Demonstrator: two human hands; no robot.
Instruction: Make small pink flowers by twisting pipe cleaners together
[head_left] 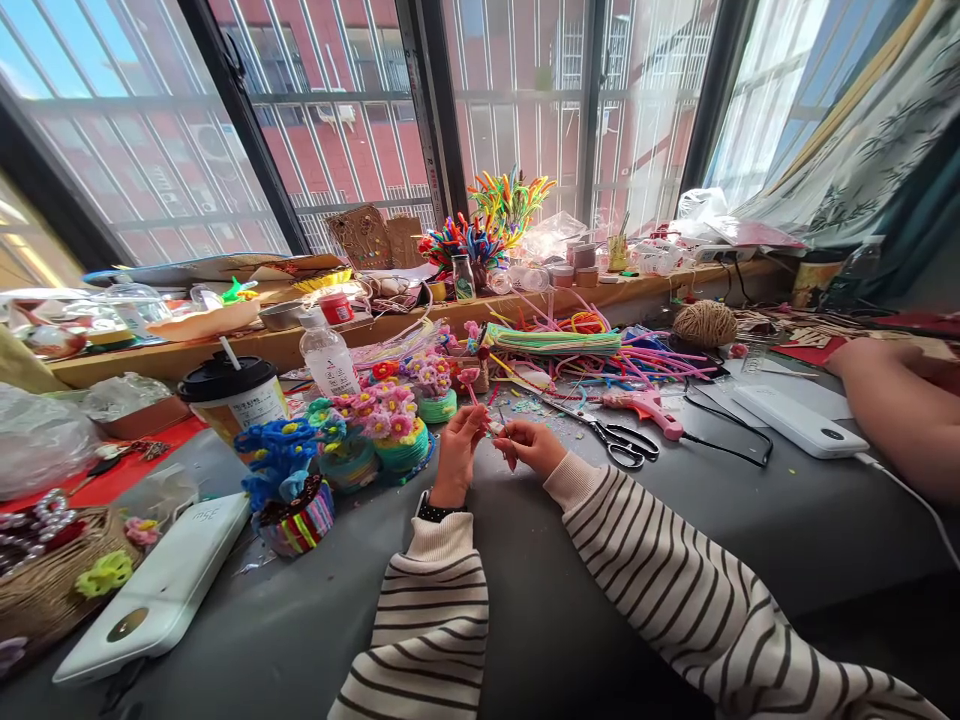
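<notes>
Bright and evenly daylit through the windows beyond the worktop's far edge, with soft shadows, sharp centre, strong wide-angle bending toward the corners.

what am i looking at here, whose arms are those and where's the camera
There is no machine here. The one picture comes from a camera worn on a person's head, looking forward and down, so the two striped sleeves at the bottom are that person's own arms. The left hand and right hand meet over a grey table and pinch a small pink flower on a thin stem between them. Beside them lie scissors, a pink glue gun, a ball of twine, a heap of coloured pipe cleaners, little flower pots, a lidded cup and a white power bank. The bare arm at the right edge belongs to someone else.
</notes>
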